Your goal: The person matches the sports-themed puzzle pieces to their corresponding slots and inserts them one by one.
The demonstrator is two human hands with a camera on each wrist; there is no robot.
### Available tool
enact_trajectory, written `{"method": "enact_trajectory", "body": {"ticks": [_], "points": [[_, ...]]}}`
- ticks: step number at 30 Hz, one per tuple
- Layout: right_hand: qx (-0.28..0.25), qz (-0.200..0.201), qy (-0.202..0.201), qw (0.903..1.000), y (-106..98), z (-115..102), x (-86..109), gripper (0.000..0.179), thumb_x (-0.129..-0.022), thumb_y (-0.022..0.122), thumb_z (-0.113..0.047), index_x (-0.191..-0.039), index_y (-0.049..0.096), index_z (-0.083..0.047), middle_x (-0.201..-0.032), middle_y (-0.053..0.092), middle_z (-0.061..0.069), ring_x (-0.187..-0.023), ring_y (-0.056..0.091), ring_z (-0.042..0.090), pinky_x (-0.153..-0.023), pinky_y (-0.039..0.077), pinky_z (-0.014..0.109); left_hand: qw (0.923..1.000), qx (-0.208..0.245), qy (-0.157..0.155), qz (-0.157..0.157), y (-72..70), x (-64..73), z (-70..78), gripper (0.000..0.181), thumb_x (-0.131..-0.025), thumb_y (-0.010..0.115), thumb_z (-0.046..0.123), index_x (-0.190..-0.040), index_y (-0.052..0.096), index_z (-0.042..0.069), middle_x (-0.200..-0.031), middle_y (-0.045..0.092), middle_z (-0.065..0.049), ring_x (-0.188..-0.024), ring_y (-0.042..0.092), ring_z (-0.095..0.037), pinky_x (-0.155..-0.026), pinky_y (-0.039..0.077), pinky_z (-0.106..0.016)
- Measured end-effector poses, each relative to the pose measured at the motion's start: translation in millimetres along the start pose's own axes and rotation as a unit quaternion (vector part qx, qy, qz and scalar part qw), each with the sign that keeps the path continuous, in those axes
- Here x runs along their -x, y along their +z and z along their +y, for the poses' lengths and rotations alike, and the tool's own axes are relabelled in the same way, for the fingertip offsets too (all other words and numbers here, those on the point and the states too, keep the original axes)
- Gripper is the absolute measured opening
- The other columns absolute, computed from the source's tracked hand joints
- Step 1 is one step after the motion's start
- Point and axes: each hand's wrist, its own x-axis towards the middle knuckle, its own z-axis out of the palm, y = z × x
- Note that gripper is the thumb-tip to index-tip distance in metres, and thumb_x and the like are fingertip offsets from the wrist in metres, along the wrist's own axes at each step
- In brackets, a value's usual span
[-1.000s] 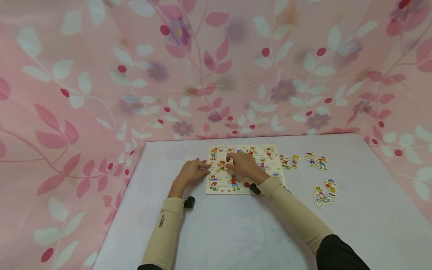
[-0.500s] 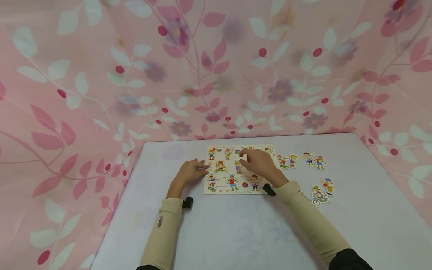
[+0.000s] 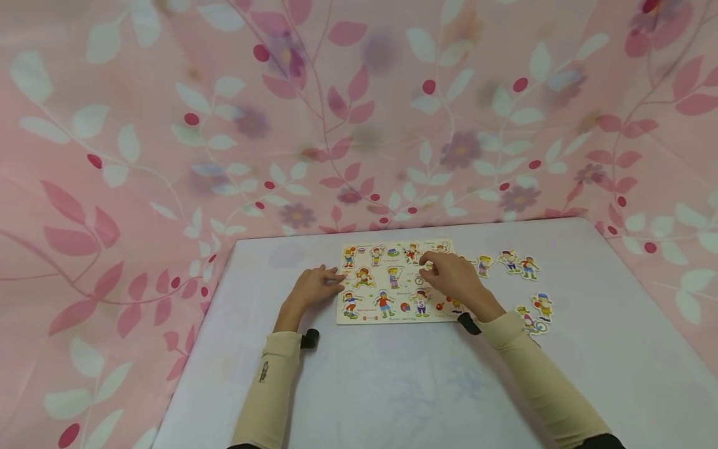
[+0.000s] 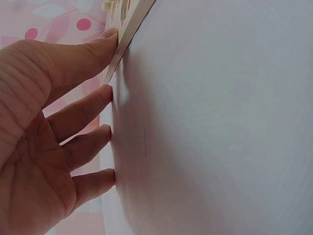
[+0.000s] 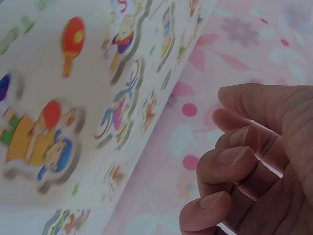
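Note:
A pale wooden puzzle board (image 3: 381, 274) printed with sporty child figures lies towards the back of the table. My left hand (image 3: 314, 290) is at its left edge. In the left wrist view the thumb (image 4: 90, 58) rests against the board's rim, while the other fingers reach down to the cloth. Over the board's right part hovers my right hand (image 3: 455, 280), its fingers loosely bent and nothing between them. A table-tennis figure (image 5: 34, 139) and a red paddle (image 5: 73, 44) show on the board in the right wrist view. The right hand covers some figures in the head view.
Several loose figure pieces lie right of the board: a figure (image 3: 484, 266), a pair (image 3: 508, 260) further back, a ball player (image 3: 541, 307) and a cyclist (image 3: 527, 318) partly behind the right sleeve. White cloth (image 3: 392, 380) covers the table; a pink floral curtain (image 3: 348, 125) hangs behind.
My right hand has moved right across the board from its middle, uncovering the golfer and neighbouring figures. My left hand stays at the left edge.

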Motion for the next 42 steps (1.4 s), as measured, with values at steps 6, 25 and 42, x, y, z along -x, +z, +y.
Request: {"method": "enact_trajectory", "body": {"ticks": [6, 25, 42], "points": [[0.0, 0.0, 0.016, 0.9999, -5.7, 20.3, 10.9, 0.03, -0.094, 0.068, -0.028, -0.119, 0.067, -0.013, -0.066, 0.052, -0.002, -0.052, 0.043, 0.016, -0.045, 0.032, 0.03, 0.9999, 0.008, 0.009, 0.006, -0.4, 2.5, 1.2, 0.033, -0.089, 0.074, 0.03, -0.119, 0.074, 0.017, -0.136, 0.058, -0.009, -0.138, 0.038, -0.039, -0.113, 0.027, -0.054], [0.019, 0.013, 0.072, 0.9971, -45.9, 86.3, 38.0, 0.029, -0.094, 0.065, -0.026, -0.118, 0.065, -0.01, -0.077, 0.06, 0.003, -0.06, 0.051, 0.019, -0.047, 0.038, 0.032, 0.9995, 0.006, 0.025, 0.018, -0.8, 0.4, -1.1, 0.031, -0.088, 0.076, 0.029, -0.117, 0.075, 0.018, -0.133, 0.06, -0.009, -0.135, 0.041, -0.04, -0.112, 0.029, -0.054], [0.007, 0.011, 0.099, 0.995, -78.6, 130.7, 81.3, 0.032, -0.096, 0.062, -0.032, -0.119, 0.062, -0.01, -0.077, 0.056, 0.003, -0.061, 0.049, 0.019, -0.047, 0.036, 0.032, 0.9996, 0.01, 0.015, 0.02, -0.5, -0.3, 0.5, 0.032, -0.087, 0.076, 0.03, -0.117, 0.075, 0.018, -0.133, 0.06, -0.009, -0.135, 0.041, -0.039, -0.112, 0.029, -0.053]]}}
